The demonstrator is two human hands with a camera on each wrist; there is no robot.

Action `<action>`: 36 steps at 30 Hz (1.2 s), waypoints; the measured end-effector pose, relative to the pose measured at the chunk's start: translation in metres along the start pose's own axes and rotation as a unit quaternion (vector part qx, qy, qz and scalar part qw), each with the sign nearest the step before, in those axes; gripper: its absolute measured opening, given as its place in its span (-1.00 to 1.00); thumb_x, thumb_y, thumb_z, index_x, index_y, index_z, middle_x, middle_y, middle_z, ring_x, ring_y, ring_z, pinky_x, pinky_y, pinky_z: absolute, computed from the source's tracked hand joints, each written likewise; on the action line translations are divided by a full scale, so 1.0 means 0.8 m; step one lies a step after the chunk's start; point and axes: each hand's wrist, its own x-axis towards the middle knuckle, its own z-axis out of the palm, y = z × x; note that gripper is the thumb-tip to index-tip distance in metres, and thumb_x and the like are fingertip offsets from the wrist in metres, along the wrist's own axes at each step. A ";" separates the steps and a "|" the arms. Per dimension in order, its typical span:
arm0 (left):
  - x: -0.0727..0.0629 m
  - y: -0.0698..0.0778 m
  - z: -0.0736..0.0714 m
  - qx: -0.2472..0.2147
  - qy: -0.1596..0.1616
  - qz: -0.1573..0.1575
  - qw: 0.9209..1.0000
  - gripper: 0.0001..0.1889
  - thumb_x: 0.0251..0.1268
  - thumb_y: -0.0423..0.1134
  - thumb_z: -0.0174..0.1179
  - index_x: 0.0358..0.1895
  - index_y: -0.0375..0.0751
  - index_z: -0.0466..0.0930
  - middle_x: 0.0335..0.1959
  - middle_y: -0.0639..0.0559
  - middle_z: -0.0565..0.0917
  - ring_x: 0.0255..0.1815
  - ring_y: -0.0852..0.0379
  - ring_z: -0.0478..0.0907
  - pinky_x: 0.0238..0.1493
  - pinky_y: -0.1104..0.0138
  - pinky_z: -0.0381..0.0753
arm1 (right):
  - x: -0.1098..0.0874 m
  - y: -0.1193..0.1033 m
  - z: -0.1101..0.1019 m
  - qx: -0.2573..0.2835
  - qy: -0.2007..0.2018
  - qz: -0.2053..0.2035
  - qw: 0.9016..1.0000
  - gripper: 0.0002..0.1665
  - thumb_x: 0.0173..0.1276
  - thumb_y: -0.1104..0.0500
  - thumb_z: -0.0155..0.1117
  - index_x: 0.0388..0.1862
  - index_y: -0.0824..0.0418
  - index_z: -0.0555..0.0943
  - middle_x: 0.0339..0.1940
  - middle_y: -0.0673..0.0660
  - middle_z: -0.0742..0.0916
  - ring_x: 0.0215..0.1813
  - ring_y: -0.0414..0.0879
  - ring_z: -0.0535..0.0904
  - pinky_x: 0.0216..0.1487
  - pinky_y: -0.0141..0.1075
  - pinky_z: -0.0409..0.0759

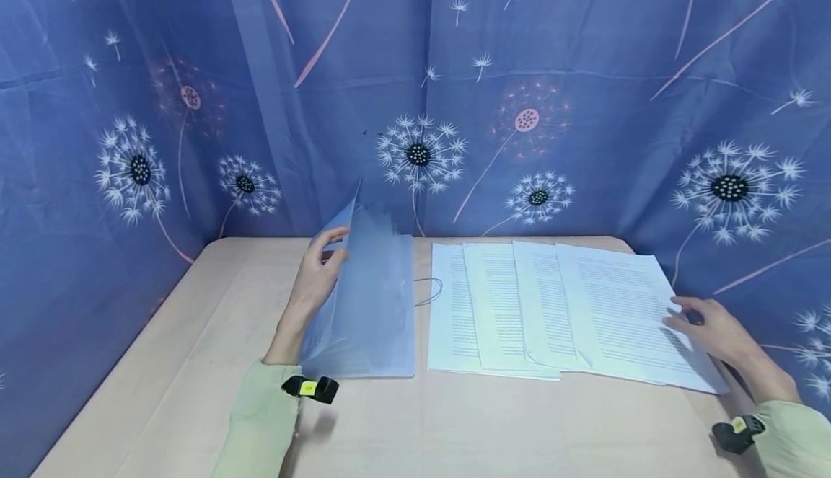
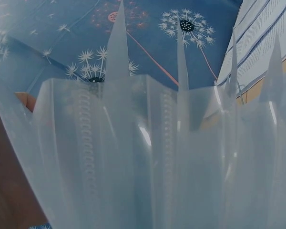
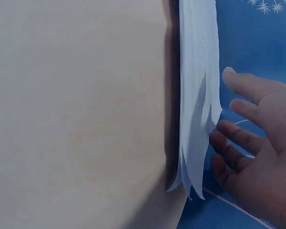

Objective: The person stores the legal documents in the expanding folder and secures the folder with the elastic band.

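A translucent plastic expanding file (image 1: 379, 312) lies at the left of the table, its front cover lifted and its pockets fanned apart. The left hand (image 1: 316, 270) grips the raised cover's edge. From the left wrist, several see-through pleated pockets (image 2: 143, 157) appear, with part of the hand (image 2: 12, 176) at the left margin. To the right, overlapping printed sheets (image 1: 623, 312) are spread in several stacks. Beside the rightmost stack is the right hand (image 1: 720, 337), fingers loosely bent. In the right wrist view its fingertips (image 3: 221, 136) are at the side of the paper stack (image 3: 193, 90).
A thin elastic loop (image 1: 431, 292) extends from the file's right edge toward the papers. Behind the beige table (image 1: 493, 427) hangs a blue dandelion-print curtain (image 1: 480, 103), which also runs along both sides.
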 end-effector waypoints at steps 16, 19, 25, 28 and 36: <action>0.003 -0.001 0.003 -0.004 -0.004 0.002 1.000 -0.51 0.47 -0.15 -0.04 0.44 0.05 0.35 0.43 -0.04 0.34 0.28 -0.10 0.46 0.25 -0.05 0.44 | 0.001 0.015 0.001 0.010 -0.037 0.054 0.998 0.05 0.43 -0.23 0.15 0.37 0.66 0.12 0.17 0.77 0.23 0.16 0.63 0.21 0.04 0.40 0.35; 0.004 -0.001 0.005 -0.005 -0.006 0.003 1.000 -0.51 0.47 -0.14 -0.05 0.44 0.05 0.34 0.44 -0.03 0.34 0.27 -0.10 0.47 0.24 -0.04 0.45 | 0.000 0.016 -0.002 0.014 -0.042 0.060 0.997 0.05 0.45 -0.24 0.12 0.40 0.63 0.08 0.26 0.79 0.18 0.23 0.69 0.14 0.09 0.44 0.28; 0.005 -0.003 0.005 -0.004 -0.011 0.002 1.000 -0.50 0.47 -0.10 -0.06 0.44 0.09 0.34 0.45 -0.02 0.33 0.29 -0.10 0.45 0.24 -0.02 0.44 | -0.001 0.018 -0.002 0.042 -0.050 0.075 0.995 0.06 0.47 -0.21 0.08 0.47 0.58 -0.05 0.36 0.78 0.04 0.31 0.73 -0.02 0.17 0.48 0.15; 0.004 -0.003 0.004 -0.004 -0.010 0.000 1.000 -0.50 0.46 -0.09 -0.04 0.43 0.10 0.35 0.44 -0.01 0.33 0.30 -0.09 0.44 0.24 -0.02 0.43 | -0.001 0.020 0.000 0.056 -0.041 0.080 0.994 0.11 0.46 -0.14 0.12 0.49 0.59 -0.21 0.37 0.78 -0.02 0.32 0.74 -0.05 0.19 0.49 0.13; 0.003 -0.001 0.001 0.001 -0.003 -0.002 1.000 -0.51 0.46 -0.12 -0.05 0.43 0.08 0.35 0.43 -0.01 0.35 0.27 -0.09 0.47 0.23 -0.03 0.44 | 0.002 0.013 -0.001 0.044 -0.031 0.094 0.994 0.13 0.44 -0.22 0.12 0.40 0.73 -0.03 0.27 0.78 0.23 0.20 0.63 0.27 0.10 0.38 0.36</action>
